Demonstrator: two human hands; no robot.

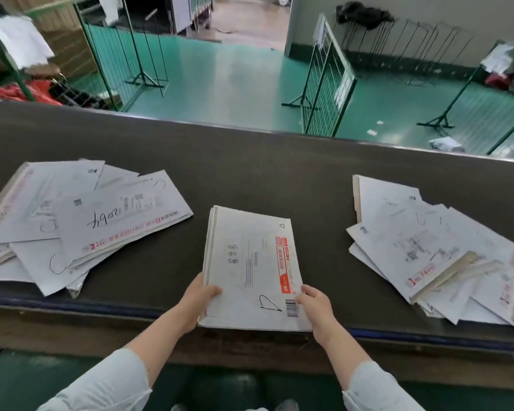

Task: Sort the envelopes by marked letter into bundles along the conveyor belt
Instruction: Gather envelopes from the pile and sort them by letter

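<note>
A neat stack of white envelopes (250, 262) lies in the middle of the dark conveyor belt (250, 161), its top one marked with a handwritten "D" and a red strip. My left hand (198, 301) grips the stack's near left edge, thumb on top. My right hand (316, 307) grips the near right corner beside the barcode. A loose pile of envelopes marked "C" (80, 221) spreads over the belt's left part. Another fanned pile of envelopes (436, 253) lies on the right, its marks too faint to read.
The belt's blue near edge (101, 307) runs in front of me. Beyond the far rim lie a green floor, wire mesh racks (327, 81) on stands, and red bags (21, 91) at the far left.
</note>
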